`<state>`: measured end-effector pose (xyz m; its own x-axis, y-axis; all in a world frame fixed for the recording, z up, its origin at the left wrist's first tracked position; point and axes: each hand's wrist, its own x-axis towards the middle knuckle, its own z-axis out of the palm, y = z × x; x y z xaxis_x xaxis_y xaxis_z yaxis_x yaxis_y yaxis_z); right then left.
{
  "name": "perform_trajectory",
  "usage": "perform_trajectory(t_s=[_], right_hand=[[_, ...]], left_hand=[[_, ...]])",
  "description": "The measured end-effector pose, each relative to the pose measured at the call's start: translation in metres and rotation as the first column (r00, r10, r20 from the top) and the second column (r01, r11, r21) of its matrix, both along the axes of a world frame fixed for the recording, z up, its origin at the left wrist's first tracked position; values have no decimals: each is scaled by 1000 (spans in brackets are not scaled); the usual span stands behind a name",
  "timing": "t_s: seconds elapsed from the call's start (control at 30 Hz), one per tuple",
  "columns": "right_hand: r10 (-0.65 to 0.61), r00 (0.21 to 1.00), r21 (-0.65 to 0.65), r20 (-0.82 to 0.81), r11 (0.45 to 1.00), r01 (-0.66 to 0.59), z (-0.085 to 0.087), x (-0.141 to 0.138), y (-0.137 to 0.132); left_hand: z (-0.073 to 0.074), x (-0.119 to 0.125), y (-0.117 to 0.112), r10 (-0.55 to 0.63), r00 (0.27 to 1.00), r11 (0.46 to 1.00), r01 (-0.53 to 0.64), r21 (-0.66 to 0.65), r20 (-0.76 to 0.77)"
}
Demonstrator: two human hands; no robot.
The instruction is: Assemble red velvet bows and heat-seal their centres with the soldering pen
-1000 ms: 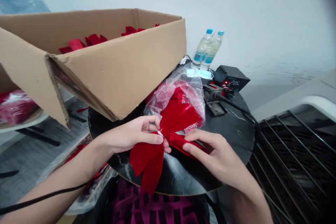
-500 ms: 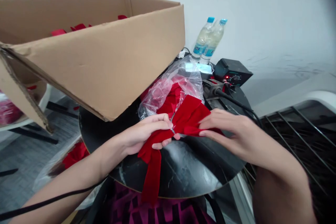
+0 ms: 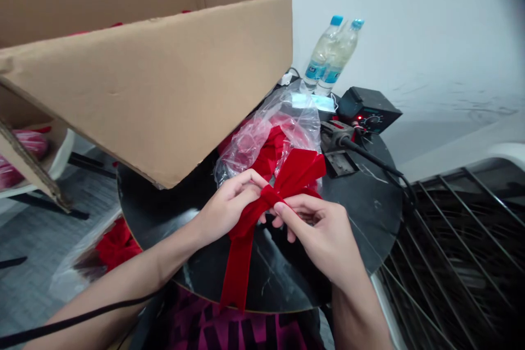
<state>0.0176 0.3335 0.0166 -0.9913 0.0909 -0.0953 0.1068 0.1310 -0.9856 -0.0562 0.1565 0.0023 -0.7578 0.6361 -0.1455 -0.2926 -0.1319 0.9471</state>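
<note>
A red velvet ribbon bow (image 3: 295, 175) is pinched at its middle by both my hands above a round black table (image 3: 369, 197). My left hand (image 3: 229, 205) is closed on the bow's knot from the left. My right hand (image 3: 324, 232) is closed on it from the right, thumb and forefinger at the centre band. A long red tail (image 3: 238, 262) hangs over the table's near edge. Just behind the bow lies a clear plastic bag (image 3: 274, 131) of more red ribbon pieces.
A large open cardboard box (image 3: 164, 76) leans over the table's left half. Two water bottles (image 3: 332, 54) stand at the back, beside a black control unit (image 3: 371, 112) with a red light and a corded tool (image 3: 340, 139). A black wire rack (image 3: 459, 240) fills the right.
My right hand has drawn in from the bow's right loop to its centre. A red band now wraps the middle where a metal tie showed. The view has shifted slightly.
</note>
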Motion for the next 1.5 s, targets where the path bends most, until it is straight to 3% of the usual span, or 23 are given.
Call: perform_trajectory(t_s=[0.17,0.4,0.63,0.77,0.9,1.1,1.5], right_hand=[[4,1000,41,11,999,-5,0,2,2],[-95,995,19,-40,995,96,-5,4,-8],[-260,964,-155,-48,956,250,-20,7,-22],[-268,963,-261,-36,932,250,-28,4,-21],[-250,968,-332,-2,913,235,-33,2,-17],[-275,961,-330,0,908,260,-37,1,-16],[-333,943,-397,-24,868,297,-36,4,-24]], left_hand=[[5,5,3,10,996,999,-13,-39,-89],[5,10,9,148,980,984,-159,-76,-134],[1,12,8,276,937,955,-293,-50,-216],[0,11,11,329,919,940,-341,-19,-218],[1,13,12,347,909,931,-363,-29,-230],[1,16,12,398,863,899,-434,-55,-312],[2,19,15,410,851,894,-447,-44,-329]])
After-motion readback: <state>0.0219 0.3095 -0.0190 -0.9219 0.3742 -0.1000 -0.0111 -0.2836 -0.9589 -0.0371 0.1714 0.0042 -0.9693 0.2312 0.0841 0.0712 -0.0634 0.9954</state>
